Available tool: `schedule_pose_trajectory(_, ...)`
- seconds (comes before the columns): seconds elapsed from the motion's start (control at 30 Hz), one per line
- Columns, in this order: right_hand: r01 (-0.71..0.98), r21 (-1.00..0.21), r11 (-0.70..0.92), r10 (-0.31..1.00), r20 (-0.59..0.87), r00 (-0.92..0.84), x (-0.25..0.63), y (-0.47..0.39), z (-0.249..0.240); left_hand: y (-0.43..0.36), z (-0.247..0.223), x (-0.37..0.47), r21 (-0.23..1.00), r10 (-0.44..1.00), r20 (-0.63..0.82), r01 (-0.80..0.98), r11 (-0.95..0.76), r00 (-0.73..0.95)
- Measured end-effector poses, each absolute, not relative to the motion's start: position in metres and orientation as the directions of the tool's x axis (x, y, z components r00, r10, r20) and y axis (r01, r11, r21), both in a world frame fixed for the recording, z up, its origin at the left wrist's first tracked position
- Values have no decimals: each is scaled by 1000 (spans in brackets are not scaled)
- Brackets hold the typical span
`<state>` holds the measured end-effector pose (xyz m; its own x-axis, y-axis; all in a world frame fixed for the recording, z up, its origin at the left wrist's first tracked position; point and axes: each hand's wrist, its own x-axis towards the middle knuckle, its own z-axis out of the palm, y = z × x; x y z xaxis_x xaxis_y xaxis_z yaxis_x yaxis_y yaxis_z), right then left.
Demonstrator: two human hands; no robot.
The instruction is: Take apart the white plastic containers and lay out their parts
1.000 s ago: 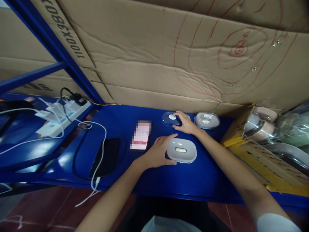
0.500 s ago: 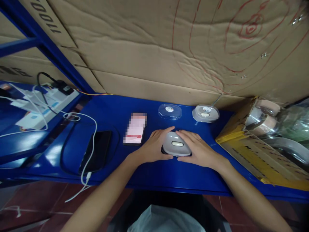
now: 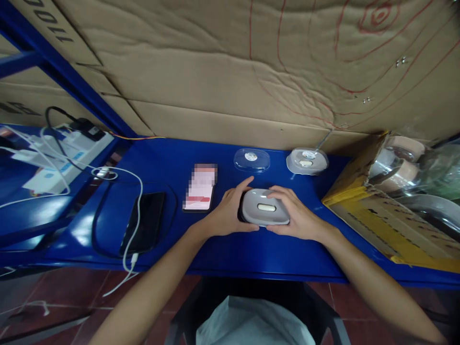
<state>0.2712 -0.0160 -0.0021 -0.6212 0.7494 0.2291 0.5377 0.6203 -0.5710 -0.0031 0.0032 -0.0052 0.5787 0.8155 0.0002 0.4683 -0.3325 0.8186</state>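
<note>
Both hands are around a grey oval dish (image 3: 258, 216) with a pale oblong piece (image 3: 266, 207) in its middle. My left hand (image 3: 232, 211) grips the dish's left side, where a dark edge shows beneath it. On the right side, my right hand (image 3: 296, 213) holds the dish, fingers over its far rim and thumb at the near edge. Behind them lies a clear oval lid (image 3: 259, 165) with a round sticker. To its right sits a similar grey dish (image 3: 292, 165), with a pale piece and a sticker visible on it.
On the blue table (image 3: 251, 261) lie a lit phone (image 3: 199, 189) and a dark phone (image 3: 149, 225) crossed by a white cable. A power strip (image 3: 46, 177) is at the left. An open cardboard box (image 3: 381, 230) with wrapped items stands at the right.
My right hand's fingers have spread and shifted, leaving more of the dish's top visible. My left index finger has lifted off the rim. The camera view has shifted slightly.
</note>
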Motion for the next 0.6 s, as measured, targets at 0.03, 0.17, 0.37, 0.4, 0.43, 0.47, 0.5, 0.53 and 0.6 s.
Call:
schedule_pose_trajectory(0.03,535,-578,616,753,232,-616,271,-16,-2,3,-5,-4,826,815,1,458,-327,580)
schedule_pose_trajectory(0.17,535,-595,600,768,240,-593,271,-17,-3,2,-7,-4,890,818,24,360,-279,574)
schedule_pose_trajectory(0.37,527,-650,548,816,276,-508,268,-22,-1,0,-11,6,991,817,104,5,-130,568)
schedule_pose_trajectory(0.4,526,-649,549,817,286,-500,266,-23,0,0,-11,8,993,824,103,-14,-116,558)
schedule_pose_trajectory(0.43,525,-649,550,819,297,-491,264,-24,0,0,-10,9,995,830,95,-27,-96,550)
schedule_pose_trajectory(0.47,523,-652,549,822,309,-479,263,-25,0,0,-10,10,997,832,79,-36,-70,550)
schedule_pose_trajectory(0.5,519,-656,548,824,317,-469,261,-26,1,0,-10,11,998,831,59,-41,-43,554)
schedule_pose_trajectory(0.53,515,-660,546,826,324,-461,260,-27,1,0,-10,11,999,828,39,-42,-19,560)
schedule_pose_trajectory(0.6,510,-669,541,830,327,-451,258,-28,2,1,-10,10,999,821,17,-32,2,571)
